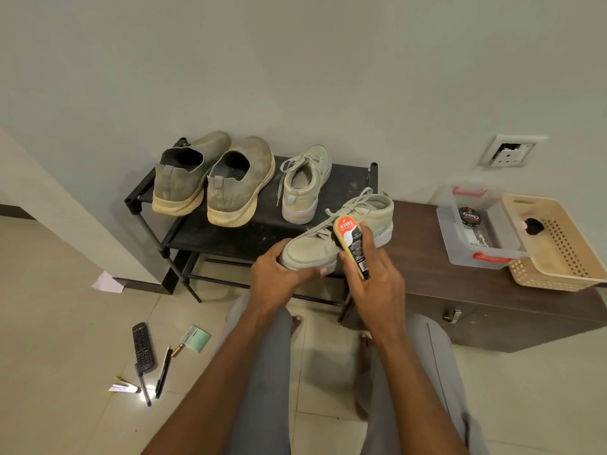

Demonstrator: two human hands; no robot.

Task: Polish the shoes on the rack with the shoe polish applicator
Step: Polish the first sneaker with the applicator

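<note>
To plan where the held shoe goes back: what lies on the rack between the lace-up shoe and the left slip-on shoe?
The head view shows one thing there: the second slip-on shoe, between the lace-up shoe and the left slip-on shoe.

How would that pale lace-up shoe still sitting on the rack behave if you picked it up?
The lace-up shoe probably lifts easily; it looks small and soft-sided. Its loose laces would likely dangle and could snag. Its flat sole suggests it won't roll on the rack.

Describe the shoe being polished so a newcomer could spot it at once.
Find the black shoe rack against the wall. In front of its right end, the left hand holds a pale laced shoe; it alone is off the rack.
</note>
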